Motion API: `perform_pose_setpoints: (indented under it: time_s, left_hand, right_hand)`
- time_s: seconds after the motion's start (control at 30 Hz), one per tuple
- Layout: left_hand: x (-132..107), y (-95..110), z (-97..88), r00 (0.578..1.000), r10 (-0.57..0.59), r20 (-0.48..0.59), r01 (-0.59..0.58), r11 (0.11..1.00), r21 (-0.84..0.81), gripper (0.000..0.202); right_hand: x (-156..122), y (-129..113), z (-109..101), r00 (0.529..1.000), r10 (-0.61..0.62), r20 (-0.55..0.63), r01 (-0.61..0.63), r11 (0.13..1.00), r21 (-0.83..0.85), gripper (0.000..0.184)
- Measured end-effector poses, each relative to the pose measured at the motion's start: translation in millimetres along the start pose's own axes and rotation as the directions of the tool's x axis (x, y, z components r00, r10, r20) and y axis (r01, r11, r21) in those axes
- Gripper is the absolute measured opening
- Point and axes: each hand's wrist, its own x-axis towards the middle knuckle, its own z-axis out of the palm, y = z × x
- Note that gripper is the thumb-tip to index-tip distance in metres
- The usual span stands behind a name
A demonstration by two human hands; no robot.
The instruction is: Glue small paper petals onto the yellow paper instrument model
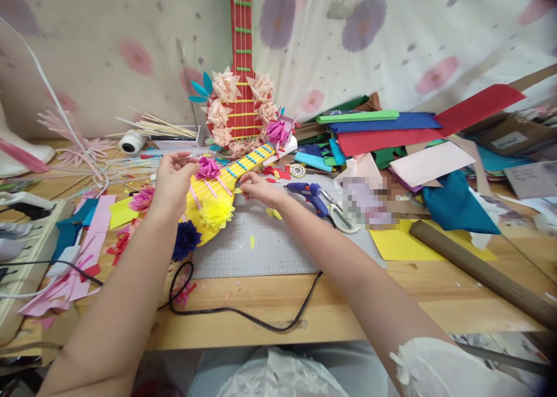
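A yellow paper lute-shaped instrument lies on the grey cutting mat, its striped neck pointing to the far right. On its body are a magenta paper flower, a yellow paper flower and a dark blue paper flower. My left hand is at the body's left edge, its fingers pinched beside the magenta flower; what they hold is too small to make out. To the right of the body, my right hand has its fingers closed on a small yellow paper petal.
A blue glue gun and scissors lie right of my right hand. Behind stands a red paper instrument. Coloured paper is piled at right. A black cable loops along the front; a power strip is at left.
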Motion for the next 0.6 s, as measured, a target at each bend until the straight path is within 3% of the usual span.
perform_pose_setpoints:
  time_s: [0.23,0.6]
  left_hand:
    - [3.8,-4.3,-4.5,1.0,-0.019,0.024,0.02,0.999,-0.03,0.027]
    - [0.9,-9.4,0.2,0.998,0.006,0.066,-0.013,0.994,0.107,0.031]
  right_hand:
    - [3.7,1.2,0.5,1.0,0.009,-0.002,-0.009,1.0,0.029,0.018]
    - [6.5,2.0,-0.3,1.0,-0.004,0.024,0.003,0.999,0.033,0.018]
